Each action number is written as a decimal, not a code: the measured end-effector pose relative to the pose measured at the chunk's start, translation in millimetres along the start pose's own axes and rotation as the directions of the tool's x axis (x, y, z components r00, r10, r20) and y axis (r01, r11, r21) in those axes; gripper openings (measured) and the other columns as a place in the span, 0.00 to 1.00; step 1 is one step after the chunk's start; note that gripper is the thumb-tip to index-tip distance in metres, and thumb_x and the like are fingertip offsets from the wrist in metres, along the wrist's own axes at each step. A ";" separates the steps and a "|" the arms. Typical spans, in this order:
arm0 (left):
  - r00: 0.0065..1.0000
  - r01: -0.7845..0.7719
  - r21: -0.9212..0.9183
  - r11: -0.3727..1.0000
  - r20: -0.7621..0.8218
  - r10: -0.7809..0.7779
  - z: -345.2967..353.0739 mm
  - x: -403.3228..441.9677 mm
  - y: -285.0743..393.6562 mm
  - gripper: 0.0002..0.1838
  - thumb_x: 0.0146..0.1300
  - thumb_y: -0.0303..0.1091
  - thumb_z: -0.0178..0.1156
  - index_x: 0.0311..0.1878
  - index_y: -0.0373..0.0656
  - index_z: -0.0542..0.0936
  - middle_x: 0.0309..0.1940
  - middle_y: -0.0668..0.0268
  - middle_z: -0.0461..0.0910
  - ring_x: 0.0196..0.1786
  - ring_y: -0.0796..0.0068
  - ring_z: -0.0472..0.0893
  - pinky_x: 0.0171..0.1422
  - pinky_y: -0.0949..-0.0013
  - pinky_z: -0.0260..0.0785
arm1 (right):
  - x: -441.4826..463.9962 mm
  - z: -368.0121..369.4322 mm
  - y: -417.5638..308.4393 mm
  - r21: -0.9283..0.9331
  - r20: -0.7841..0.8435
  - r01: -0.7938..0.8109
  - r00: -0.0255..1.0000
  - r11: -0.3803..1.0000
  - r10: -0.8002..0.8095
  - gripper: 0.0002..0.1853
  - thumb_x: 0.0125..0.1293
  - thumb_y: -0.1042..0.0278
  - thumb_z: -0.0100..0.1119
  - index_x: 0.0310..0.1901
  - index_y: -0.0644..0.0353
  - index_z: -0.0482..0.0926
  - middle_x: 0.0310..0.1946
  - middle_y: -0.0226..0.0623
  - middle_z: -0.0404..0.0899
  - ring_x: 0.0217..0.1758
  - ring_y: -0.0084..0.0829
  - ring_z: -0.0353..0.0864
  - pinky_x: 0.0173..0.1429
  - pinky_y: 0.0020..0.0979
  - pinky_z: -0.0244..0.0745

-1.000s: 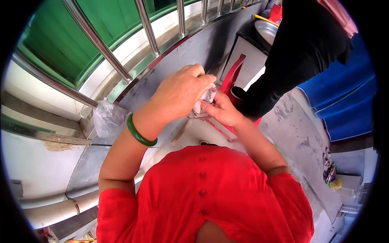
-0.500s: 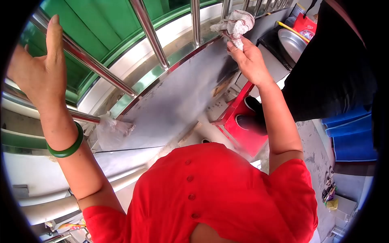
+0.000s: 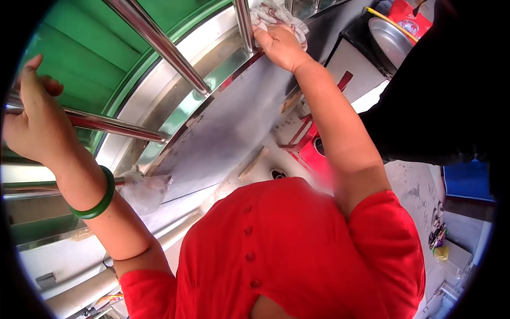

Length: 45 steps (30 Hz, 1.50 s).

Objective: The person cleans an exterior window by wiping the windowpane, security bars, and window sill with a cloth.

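Note:
My right hand (image 3: 281,47) is closed on a crumpled white cloth with reddish marks (image 3: 273,15). The cloth lies against the foot of an upright metal bar (image 3: 244,26), above the shiny ledge (image 3: 226,72). At the left, my left hand (image 3: 40,119) is at another metal bar (image 3: 117,123), its fingers curled about it and partly hidden; a green bangle (image 3: 98,199) circles that wrist. Below this arm's bar, a clear plastic bag (image 3: 143,191) hangs at the end of a lower rail (image 3: 53,189).
Green panels (image 3: 79,58) stand behind the bars. A person in black clothing (image 3: 430,106) is close on the right, near a red stool (image 3: 313,154). A metal basin (image 3: 390,40) rests on a dark surface at upper right. Blue cloth (image 3: 467,178) hangs farther right.
My right hand has moved left with the cloth, onto the foot of the upright bar. My left hand has turned and lowered, its fingers now curling at the bar. The view has shifted.

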<state>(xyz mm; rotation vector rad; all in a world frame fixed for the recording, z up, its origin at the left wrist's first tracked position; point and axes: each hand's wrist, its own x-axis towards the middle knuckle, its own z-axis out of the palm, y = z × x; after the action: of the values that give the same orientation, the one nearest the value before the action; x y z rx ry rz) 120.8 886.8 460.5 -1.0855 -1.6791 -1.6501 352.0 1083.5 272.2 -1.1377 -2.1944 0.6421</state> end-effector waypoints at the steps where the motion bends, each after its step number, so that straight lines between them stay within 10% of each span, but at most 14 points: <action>1: 0.995 -0.096 0.012 0.995 0.037 0.095 -1.8 4.7 -6.7 0.10 0.63 0.35 0.59 0.37 0.45 0.88 0.20 0.74 0.77 0.26 0.85 0.72 0.40 0.77 0.67 | -7.8 -1.3 -4.0 0.065 -0.031 0.051 0.998 0.997 -0.049 0.32 0.72 0.44 0.33 0.36 0.67 0.79 0.37 0.49 0.80 0.50 0.49 0.73 0.67 0.40 0.55; 7: 0.993 -0.113 -0.125 0.986 0.016 0.115 3.4 4.3 -5.4 0.11 0.61 0.37 0.57 0.38 0.41 0.83 0.25 0.72 0.79 0.22 0.83 0.73 0.32 0.75 0.67 | -34.3 11.6 -7.9 0.123 -0.208 -0.002 0.978 0.992 0.028 0.35 0.71 0.40 0.32 0.41 0.67 0.81 0.50 0.52 0.78 0.60 0.51 0.71 0.74 0.37 0.52; 10: 0.985 -0.162 -0.071 0.984 0.050 0.166 -1.5 5.3 -5.3 0.12 0.61 0.37 0.57 0.41 0.40 0.82 0.26 0.72 0.79 0.22 0.83 0.73 0.32 0.76 0.66 | -70.8 -4.5 -13.2 0.324 -0.050 -0.172 0.979 0.930 0.199 0.31 0.71 0.42 0.37 0.45 0.65 0.80 0.51 0.50 0.79 0.60 0.47 0.72 0.72 0.38 0.56; 12: 0.986 -0.155 -0.038 0.987 0.059 0.157 -3.2 3.2 -1.1 0.12 0.62 0.38 0.58 0.41 0.40 0.82 0.27 0.71 0.79 0.22 0.84 0.73 0.32 0.75 0.66 | -100.6 -12.8 -24.6 0.918 0.072 -0.220 0.911 0.331 0.406 0.26 0.72 0.46 0.43 0.50 0.63 0.78 0.53 0.46 0.79 0.58 0.42 0.75 0.69 0.41 0.62; 15: 0.981 -0.185 -0.020 0.983 0.054 0.186 -3.1 4.1 -5.1 0.11 0.63 0.35 0.57 0.42 0.38 0.81 0.27 0.71 0.79 0.21 0.85 0.72 0.29 0.77 0.64 | -101.3 -56.0 7.9 0.988 0.153 -0.138 0.912 -0.066 0.381 0.23 0.73 0.52 0.44 0.55 0.65 0.74 0.54 0.44 0.79 0.58 0.40 0.76 0.66 0.44 0.68; 22: 0.957 -0.250 -0.201 0.947 0.096 0.273 1.1 2.7 -3.3 0.12 0.67 0.27 0.55 0.51 0.32 0.73 0.29 0.65 0.81 0.21 0.86 0.66 0.26 0.81 0.57 | -39.4 -126.6 18.9 0.937 -0.165 -0.005 0.876 0.351 0.453 0.24 0.70 0.50 0.48 0.52 0.65 0.76 0.49 0.41 0.79 0.50 0.38 0.80 0.60 0.39 0.72; 24: 0.970 -0.228 -0.236 0.945 0.028 0.241 7.3 -5.5 7.9 0.09 0.67 0.27 0.56 0.47 0.33 0.76 0.25 0.68 0.78 0.22 0.86 0.65 0.26 0.80 0.56 | -26.2 -128.3 25.5 0.257 -0.165 -0.239 0.944 0.937 0.286 0.24 0.67 0.52 0.48 0.46 0.69 0.77 0.45 0.46 0.80 0.50 0.39 0.80 0.59 0.37 0.71; 26: 0.992 -0.109 -0.136 0.985 0.044 0.116 3.2 -6.6 5.5 0.09 0.68 0.30 0.57 0.37 0.38 0.84 0.19 0.74 0.67 0.22 0.86 0.64 0.27 0.80 0.53 | 3.7 -101.1 50.6 -0.577 -0.052 -0.057 0.998 0.815 0.034 0.22 0.64 0.56 0.47 0.45 0.70 0.77 0.47 0.54 0.79 0.52 0.47 0.78 0.58 0.41 0.71; 32: 0.996 -0.092 -0.021 0.996 -0.008 0.091 7.2 -9.6 4.4 0.10 0.67 0.30 0.56 0.37 0.39 0.86 0.17 0.74 0.67 0.23 0.86 0.63 0.29 0.79 0.54 | 39.5 -95.3 82.3 -0.369 0.069 -0.074 0.992 0.926 0.107 0.24 0.63 0.52 0.43 0.47 0.63 0.79 0.47 0.52 0.80 0.52 0.49 0.78 0.56 0.45 0.70; 41: 0.979 -0.161 -0.204 0.966 0.088 0.181 1.9 -2.4 3.3 0.10 0.66 0.30 0.57 0.44 0.32 0.77 0.19 0.70 0.72 0.20 0.87 0.63 0.25 0.80 0.54 | 8.6 -51.2 59.0 0.180 -0.204 -0.099 0.969 0.979 0.136 0.22 0.59 0.58 0.44 0.46 0.67 0.78 0.47 0.59 0.78 0.54 0.53 0.75 0.60 0.41 0.67; 45: 0.989 -0.126 -0.221 0.967 0.047 0.140 4.7 -5.7 9.9 0.10 0.67 0.31 0.55 0.45 0.32 0.76 0.20 0.70 0.72 0.19 0.87 0.63 0.25 0.80 0.54 | -16.1 -59.5 94.7 0.784 -0.051 -0.219 0.910 0.581 0.412 0.14 0.60 0.65 0.51 0.42 0.65 0.79 0.41 0.39 0.81 0.47 0.36 0.78 0.56 0.36 0.69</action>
<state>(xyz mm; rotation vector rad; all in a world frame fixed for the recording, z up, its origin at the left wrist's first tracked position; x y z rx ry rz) 132.7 889.6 460.7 -1.3369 -1.4528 -1.7587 453.4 1128.2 249.6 -1.0433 -1.2508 1.3663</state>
